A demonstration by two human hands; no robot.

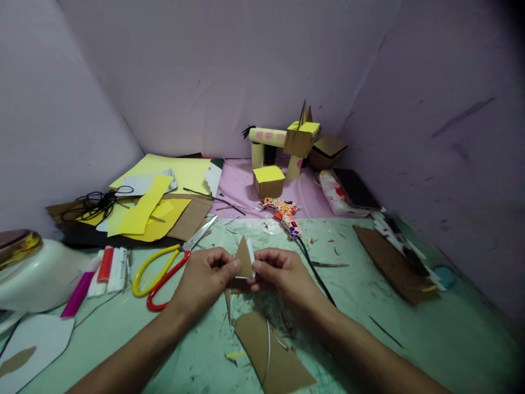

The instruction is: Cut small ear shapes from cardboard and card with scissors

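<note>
Head view shows the left hand [208, 273] and the right hand [283, 272], each grip pinching a small cardboard triangle [245, 260]. Scissors [185, 250] lie on the desk [353, 309] beside the left hand.

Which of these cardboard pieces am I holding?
The small triangle pinched between your left hand and right hand; the large piece nearer you and the one at right lie on the table.
</note>
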